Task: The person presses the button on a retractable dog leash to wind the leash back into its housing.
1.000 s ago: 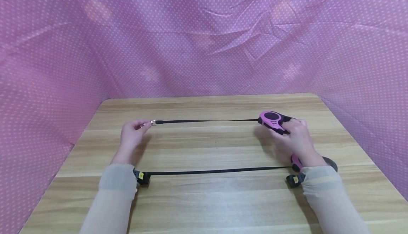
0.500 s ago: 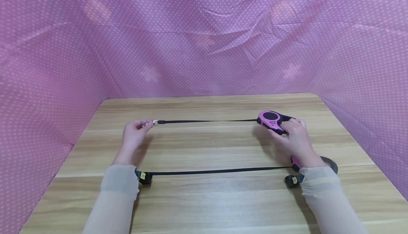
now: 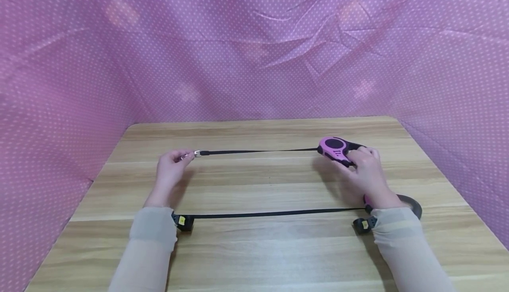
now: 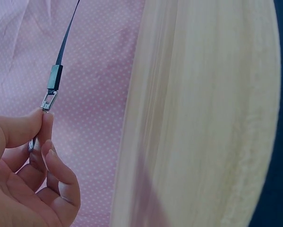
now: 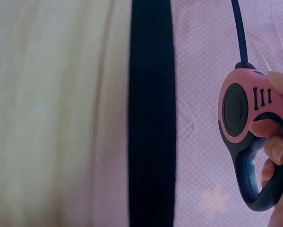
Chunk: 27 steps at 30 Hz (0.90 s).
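My right hand [image 3: 367, 170] grips the looped black handle of a pink and black retractable dog leash [image 5: 257, 101], held above the table. In the right wrist view the thumb lies on its casing and the fingers pass through the handle. From its nose a narrow black strap [image 3: 246, 151] stretches left to a metal clip [image 4: 48, 100]. My left hand [image 3: 171, 170] pinches that clip between thumb and forefinger, covering part of it. Behind my right wrist lies a second pink and black leash [image 3: 413, 206], partly hidden, its strap [image 3: 274, 214] drawn out leftward across the table.
A wood-grain table [image 3: 254, 256] spreads under both hands. Pink dotted cloth [image 3: 254, 62] hangs around its back and sides. Small black cameras sit at both wrists, beside the second strap. A broad black band [image 5: 152, 118] crosses the right wrist view.
My left hand has shifted slightly right with the clip, and my right hand slightly left with the leash. The strap between them spans a little less. The second leash stays put.
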### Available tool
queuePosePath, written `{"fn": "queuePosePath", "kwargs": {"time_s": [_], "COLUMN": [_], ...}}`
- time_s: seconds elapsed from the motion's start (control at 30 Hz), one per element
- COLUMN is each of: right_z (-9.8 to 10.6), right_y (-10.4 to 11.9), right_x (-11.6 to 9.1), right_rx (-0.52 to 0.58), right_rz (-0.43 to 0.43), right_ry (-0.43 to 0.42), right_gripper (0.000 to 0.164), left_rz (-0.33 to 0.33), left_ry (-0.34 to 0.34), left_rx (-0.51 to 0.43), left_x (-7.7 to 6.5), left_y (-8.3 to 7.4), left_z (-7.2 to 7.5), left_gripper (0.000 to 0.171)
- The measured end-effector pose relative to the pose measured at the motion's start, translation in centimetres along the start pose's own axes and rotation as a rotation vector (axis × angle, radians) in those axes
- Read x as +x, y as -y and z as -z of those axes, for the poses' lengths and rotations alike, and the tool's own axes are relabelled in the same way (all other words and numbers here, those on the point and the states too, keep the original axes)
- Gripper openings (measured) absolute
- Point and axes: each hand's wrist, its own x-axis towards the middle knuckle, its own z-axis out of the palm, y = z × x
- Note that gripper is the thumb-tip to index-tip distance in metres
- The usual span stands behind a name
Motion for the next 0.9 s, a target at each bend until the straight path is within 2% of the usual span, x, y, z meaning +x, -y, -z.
{"fn": "queuePosePath", "kwargs": {"time_s": [0.3, 0.5, 0.7, 0.9], "right_z": [0.2, 0.5, 0.5, 0.3], "right_y": [0.4, 1.0, 1.7, 2.1], "right_x": [0.3, 0.6, 0.6, 0.6], "right_rx": [-0.097, -0.14, -0.12, -0.056], "right_rz": [-0.03, -0.095, -0.158, -0.179], "right_ry": [-0.011, 0.035, 0.071, 0.061], "right_gripper": [0.037, 0.038, 0.035, 0.032], "left_rz": [0.016, 0.047, 0.08, 0.071], "left_ry": [0.001, 0.008, -0.008, -0.028], "left_rx": [0.012, -0.024, -0.055, -0.069], "left_x": [-0.2, -0.3, -0.3, -0.1], "left_y": [-0.5, -0.8, -1.0, -1.0], "left_z": [0.1, 0.2, -0.1, -0.4], "left_gripper": [0.041, 0.042, 0.043, 0.042]}}
